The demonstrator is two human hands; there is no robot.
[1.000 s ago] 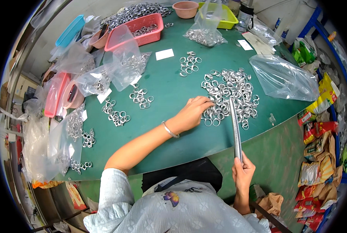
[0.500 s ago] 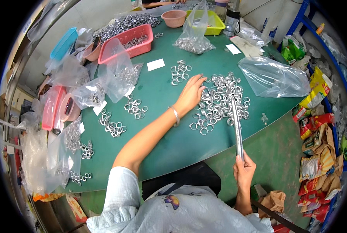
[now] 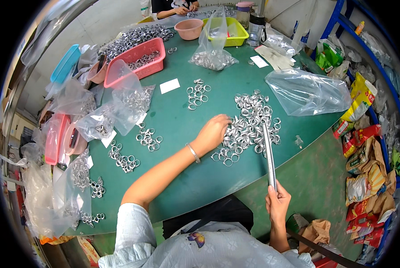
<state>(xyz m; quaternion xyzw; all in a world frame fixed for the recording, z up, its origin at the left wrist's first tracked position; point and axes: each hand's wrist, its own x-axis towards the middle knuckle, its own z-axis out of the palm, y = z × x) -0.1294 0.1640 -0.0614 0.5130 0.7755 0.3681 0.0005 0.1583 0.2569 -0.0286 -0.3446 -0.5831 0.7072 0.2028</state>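
Gripping slim metal rod [image 3: 268,154], right hand [image 3: 278,206], shiny steel rings [image 3: 249,127]

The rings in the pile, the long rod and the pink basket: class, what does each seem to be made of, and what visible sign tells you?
Rings: likely bare metal, silvery with bright glints.
Rod, held in the right hand: probably polished metal, grey with a long highlight.
Pink basket: apparently plastic, uniform colour, smooth moulded rim.
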